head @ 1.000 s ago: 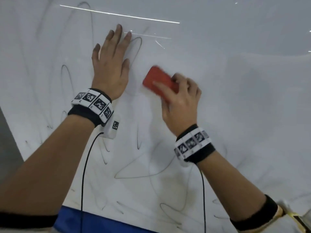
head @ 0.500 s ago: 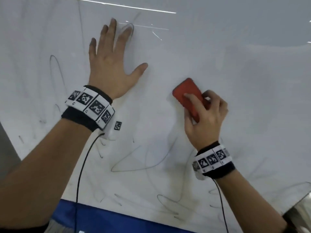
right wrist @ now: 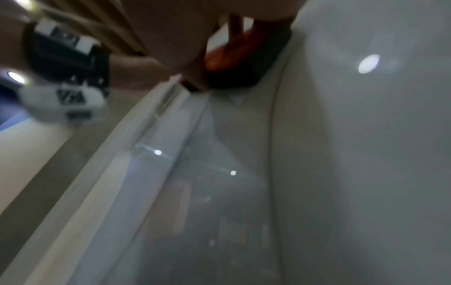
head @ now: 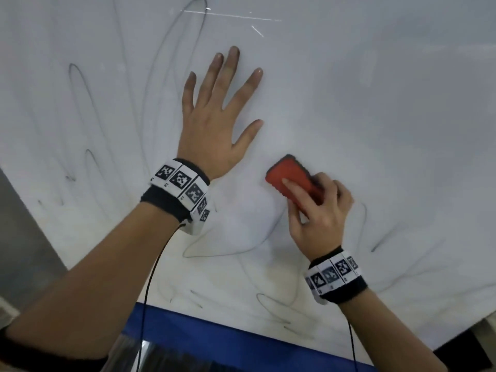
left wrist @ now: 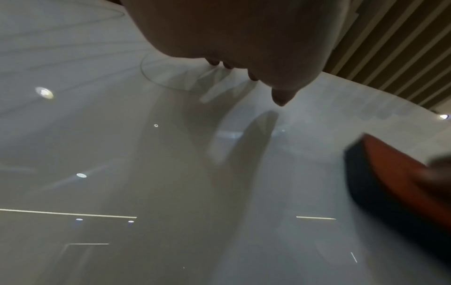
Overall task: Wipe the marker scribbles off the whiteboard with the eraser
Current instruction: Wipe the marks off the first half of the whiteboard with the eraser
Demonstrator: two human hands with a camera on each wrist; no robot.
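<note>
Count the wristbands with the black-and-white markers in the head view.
2. One marker wristband circles the wrist of the left hand, which lies flat on the whiteboard; the other circles the wrist of the right hand, which holds the red eraser.

The right hand is carrying the eraser from mid-frame right toward lower centre, nearer the left hand, whose fingers are spreading wider on the whiteboard.
</note>
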